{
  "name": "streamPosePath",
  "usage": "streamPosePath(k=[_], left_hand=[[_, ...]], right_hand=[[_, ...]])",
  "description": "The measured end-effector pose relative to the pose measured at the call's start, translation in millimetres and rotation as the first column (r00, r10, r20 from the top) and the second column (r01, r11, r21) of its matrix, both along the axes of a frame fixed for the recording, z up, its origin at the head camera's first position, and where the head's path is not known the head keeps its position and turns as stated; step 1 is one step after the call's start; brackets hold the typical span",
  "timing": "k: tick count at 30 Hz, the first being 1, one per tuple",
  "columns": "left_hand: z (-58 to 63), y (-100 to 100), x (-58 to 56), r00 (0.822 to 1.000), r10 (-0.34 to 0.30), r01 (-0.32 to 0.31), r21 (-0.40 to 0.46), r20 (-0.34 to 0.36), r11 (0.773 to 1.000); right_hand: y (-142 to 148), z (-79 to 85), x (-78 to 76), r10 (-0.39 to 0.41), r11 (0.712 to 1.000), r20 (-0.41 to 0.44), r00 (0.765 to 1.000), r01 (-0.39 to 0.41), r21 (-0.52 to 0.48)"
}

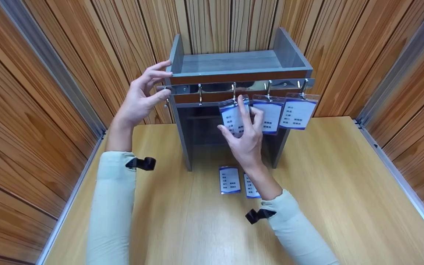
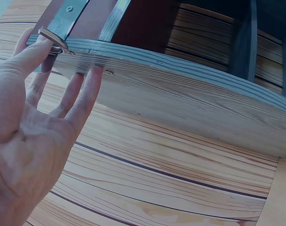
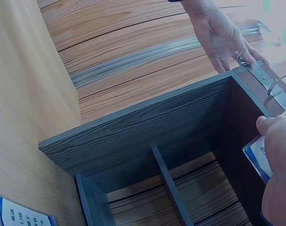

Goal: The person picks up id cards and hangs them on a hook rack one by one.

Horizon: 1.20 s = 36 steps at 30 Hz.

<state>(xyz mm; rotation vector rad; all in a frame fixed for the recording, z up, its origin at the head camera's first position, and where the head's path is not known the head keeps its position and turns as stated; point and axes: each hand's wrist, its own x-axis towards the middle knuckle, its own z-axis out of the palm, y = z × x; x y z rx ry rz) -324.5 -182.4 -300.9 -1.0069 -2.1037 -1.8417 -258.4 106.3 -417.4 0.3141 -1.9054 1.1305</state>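
Note:
My right hand (image 1: 248, 136) lies over the front of a badge in a clear sleeve (image 1: 231, 116), which hangs at the middle hook. Its index finger points up to the badge's top at the hook, and the thumb is spread toward the left edge. Up at the shelf's left corner, my left hand (image 1: 140, 97) touches the side panel (image 2: 157, 75) with extended fingers. Its thumb rests on the end of the metal hook rail (image 1: 186, 89), beside the end hook (image 2: 53, 39). Two more badges, a middle one (image 1: 271, 115) and a right one (image 1: 298, 112), hang from the hooks to the right.
The grey shelf unit (image 1: 230, 62) stands against the wood-slat wall (image 1: 212, 25). On the table (image 1: 344, 191) before it lie two badges, one on the left (image 1: 229, 180) and one (image 1: 250, 187) partly hidden by my right forearm. Another hook (image 1: 200, 95) carries no badge.

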Motion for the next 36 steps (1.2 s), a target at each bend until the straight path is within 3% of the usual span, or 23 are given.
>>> streamPosePath(k=[10,36], left_hand=[[0.3,-0.6,0.6,1.000,0.009,-0.009,-0.009,0.002,1.000],[-0.5,0.0,0.7,1.000,0.004,-0.004,-0.007,0.004,1.000]], right_hand=[[1.1,-7.9,1.8,0.049,0.999,-0.041,0.998,-0.050,-0.010],[10.8,-8.5,8.9,0.085,0.996,0.013,0.996,-0.085,-0.006]])
